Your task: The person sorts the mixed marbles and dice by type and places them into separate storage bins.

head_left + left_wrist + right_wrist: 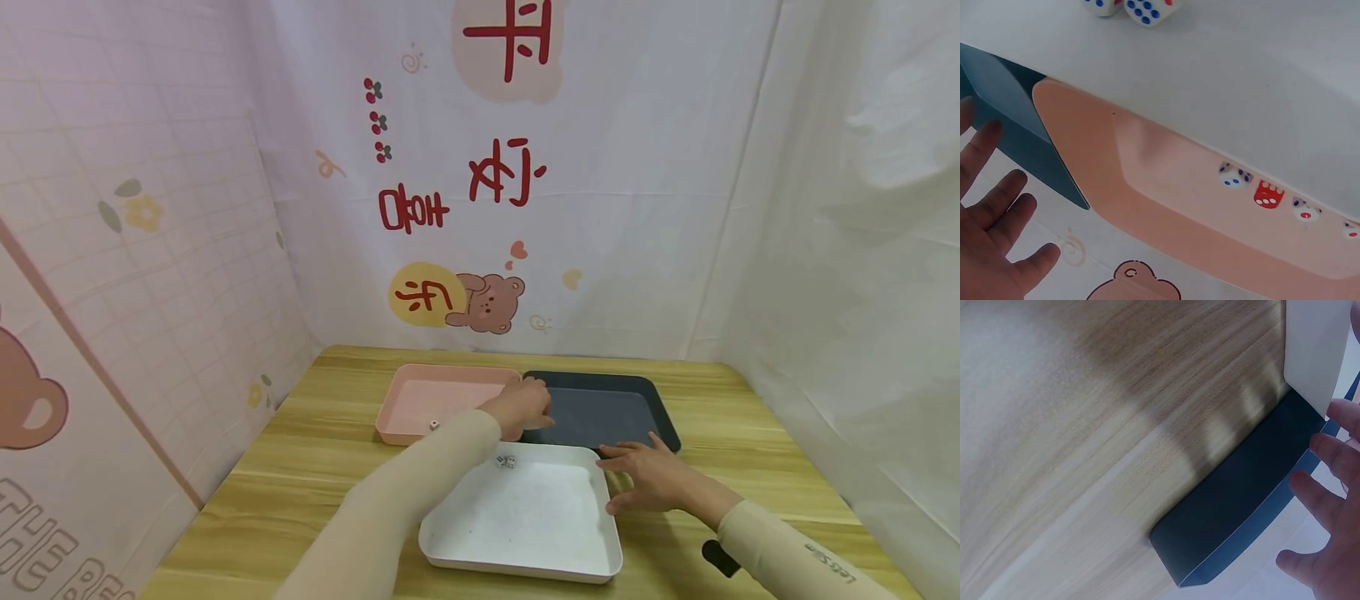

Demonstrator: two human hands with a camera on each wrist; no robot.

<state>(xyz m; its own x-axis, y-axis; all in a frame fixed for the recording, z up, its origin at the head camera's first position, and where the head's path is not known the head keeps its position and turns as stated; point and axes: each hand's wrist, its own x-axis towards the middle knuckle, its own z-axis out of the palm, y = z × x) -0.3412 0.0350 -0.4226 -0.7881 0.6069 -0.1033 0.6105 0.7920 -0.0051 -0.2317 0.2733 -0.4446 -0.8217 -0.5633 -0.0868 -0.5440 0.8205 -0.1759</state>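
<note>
My left hand point(522, 406) hovers where the pink tray point(386, 419) and the dark blue tray point(600, 408) meet; its fingers point(1007, 194) are spread, holding nothing. In the white tray point(528, 575), two white dice point(506, 461) lie close together near the far rim. The left wrist view shows several dice in a row inside the pink tray, among them a red die point(1269, 194) and a white die point(1305, 210). At the white tray's right rim is my right hand point(648, 477), fingers apart and relaxed, without anything in its grasp.
All three trays stand on a wood-grain table point(300, 475), the white one nearest me. Behind them hangs a white printed cloth point(630, 208), with more cloth along both sides. A small black object point(720, 558) sits at my right sleeve.
</note>
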